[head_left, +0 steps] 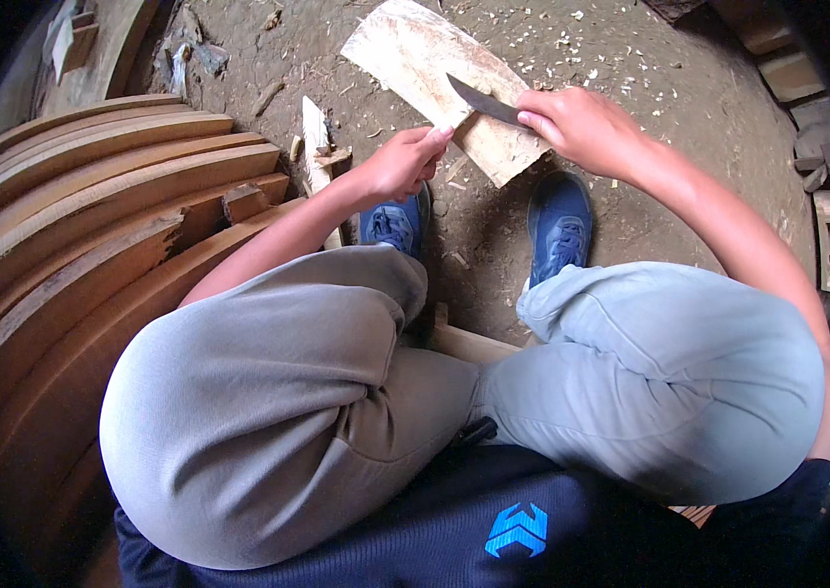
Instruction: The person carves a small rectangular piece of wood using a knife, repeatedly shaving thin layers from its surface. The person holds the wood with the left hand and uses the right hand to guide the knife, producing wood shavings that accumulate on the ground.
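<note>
So from where I'm standing, a big stack of curved-looking planks (170,176) is filling the person's left side, and dusty ground (729,127) is spreading out ahead under a scatter of wood bits. The pale board (415,59) is lying on that ground at a slant, just beyond the blue shoes (562,220), with its near end sitting close to the right toe. I'm guessing it's dry and stiff, not too heavy, more likely to splinter than to slip, so I'd be grabbing it by the long edges near the far end, well away from the blade. The right hand (586,127) is closing snugly round the handle end of a knife (484,103), and the dark, curved blade is pointing up and left over the board (can't tell from here if it's actually touching). That knife is looking light and rigid to me, and the handle is the only bit I'd be trusting my fingers to. The left hand (400,165) is bunching into a narrow pinch by the board's left edge, right beside the blade; whether it's holding something tiny, I'm honestly not seeing. Little pale chips (592,74) are dotting the dirt beyond.
</note>
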`<state>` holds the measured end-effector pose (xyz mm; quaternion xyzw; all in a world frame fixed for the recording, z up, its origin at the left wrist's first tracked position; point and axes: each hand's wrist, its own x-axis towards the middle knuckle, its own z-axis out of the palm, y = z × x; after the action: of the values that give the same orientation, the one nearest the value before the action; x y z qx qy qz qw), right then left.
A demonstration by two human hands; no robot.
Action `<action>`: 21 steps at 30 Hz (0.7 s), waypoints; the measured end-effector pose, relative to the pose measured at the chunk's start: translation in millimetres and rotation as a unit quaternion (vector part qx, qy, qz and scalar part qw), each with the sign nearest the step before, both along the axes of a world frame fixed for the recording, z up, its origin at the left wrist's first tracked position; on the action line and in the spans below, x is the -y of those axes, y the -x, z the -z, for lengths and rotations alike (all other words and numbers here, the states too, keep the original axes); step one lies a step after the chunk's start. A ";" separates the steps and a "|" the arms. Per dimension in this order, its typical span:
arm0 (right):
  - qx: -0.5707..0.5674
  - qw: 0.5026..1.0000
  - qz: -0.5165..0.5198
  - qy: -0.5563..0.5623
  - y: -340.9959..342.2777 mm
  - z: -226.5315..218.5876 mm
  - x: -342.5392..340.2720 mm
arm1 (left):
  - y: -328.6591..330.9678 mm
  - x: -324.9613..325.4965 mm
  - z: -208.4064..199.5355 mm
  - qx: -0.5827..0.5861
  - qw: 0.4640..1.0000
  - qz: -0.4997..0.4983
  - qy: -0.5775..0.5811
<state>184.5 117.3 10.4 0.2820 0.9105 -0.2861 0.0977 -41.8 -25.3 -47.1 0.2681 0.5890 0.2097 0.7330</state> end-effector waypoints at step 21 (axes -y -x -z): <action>-0.032 0.984 -0.078 -0.158 41.1 10.4 21.9 | -7.5 1.9 2.1 0.001 1.000 -0.014 -0.010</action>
<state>143.4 95.4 0.1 0.2127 0.9662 -0.1390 0.0445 -34.3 -27.3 -49.2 0.2668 0.5897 0.2259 0.7280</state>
